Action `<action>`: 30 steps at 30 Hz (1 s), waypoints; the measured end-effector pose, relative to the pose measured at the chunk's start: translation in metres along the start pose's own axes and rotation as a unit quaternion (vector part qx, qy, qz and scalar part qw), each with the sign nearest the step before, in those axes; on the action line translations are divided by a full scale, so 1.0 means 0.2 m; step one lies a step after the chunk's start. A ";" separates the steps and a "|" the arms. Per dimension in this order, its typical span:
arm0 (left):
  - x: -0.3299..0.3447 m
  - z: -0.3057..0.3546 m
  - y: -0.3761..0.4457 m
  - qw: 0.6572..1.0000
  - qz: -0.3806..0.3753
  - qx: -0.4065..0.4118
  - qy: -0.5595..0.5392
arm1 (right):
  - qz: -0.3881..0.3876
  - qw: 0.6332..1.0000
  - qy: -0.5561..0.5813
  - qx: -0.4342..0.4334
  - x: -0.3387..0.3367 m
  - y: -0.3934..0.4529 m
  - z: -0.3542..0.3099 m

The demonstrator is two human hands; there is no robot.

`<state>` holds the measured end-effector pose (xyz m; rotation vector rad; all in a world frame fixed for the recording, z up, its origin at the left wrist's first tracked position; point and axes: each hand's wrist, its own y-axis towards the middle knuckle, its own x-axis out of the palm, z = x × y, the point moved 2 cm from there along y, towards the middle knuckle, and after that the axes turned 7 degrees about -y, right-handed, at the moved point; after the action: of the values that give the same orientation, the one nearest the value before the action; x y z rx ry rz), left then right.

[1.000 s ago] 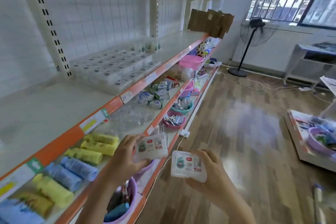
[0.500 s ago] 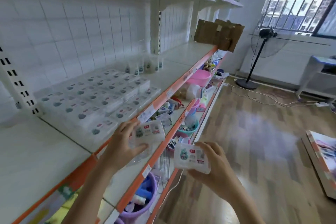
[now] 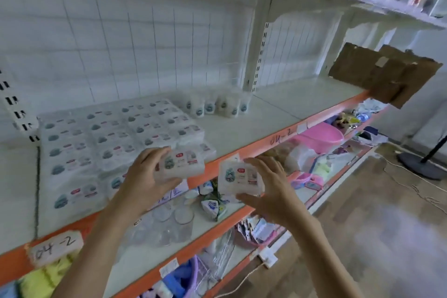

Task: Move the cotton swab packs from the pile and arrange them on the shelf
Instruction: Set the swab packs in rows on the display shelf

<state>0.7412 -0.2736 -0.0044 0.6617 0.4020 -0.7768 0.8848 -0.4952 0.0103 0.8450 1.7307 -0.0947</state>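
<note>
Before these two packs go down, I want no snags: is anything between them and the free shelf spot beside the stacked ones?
Nothing visible does. The left hand holds its pack at the shelf's orange front edge, beside the stacked packs. The right hand holds its pack just off that edge. The bare shelf right of the stack lies open.

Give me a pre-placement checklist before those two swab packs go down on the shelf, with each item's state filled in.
1. Left hand grips its pack: ok.
2. Right hand grips its pack: ok.
3. Bare shelf right of the arranged packs: ok.
4. Left pack over the shelf edge: ok.
5. Right pack over the shelf: not ok, it hangs in front of the orange edge.
6. Arranged rows straight: cannot tell, blurred.
</note>
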 end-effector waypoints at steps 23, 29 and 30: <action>0.02 -0.14 0.03 0.983 0.102 -0.091 0.121 | -0.232 0.952 0.123 -0.158 0.40 0.80 0.08; 0.04 -0.16 0.02 0.984 0.132 -0.055 0.107 | -0.220 0.943 0.176 -0.174 0.45 0.81 0.10; 0.04 -0.16 0.02 0.983 0.138 -0.057 0.107 | -0.217 0.945 0.175 -0.173 0.46 0.82 0.11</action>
<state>0.7469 -0.2530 -0.0306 0.6784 0.5343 -0.4167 0.9883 -0.3398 -0.0191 0.2171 2.1658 0.0712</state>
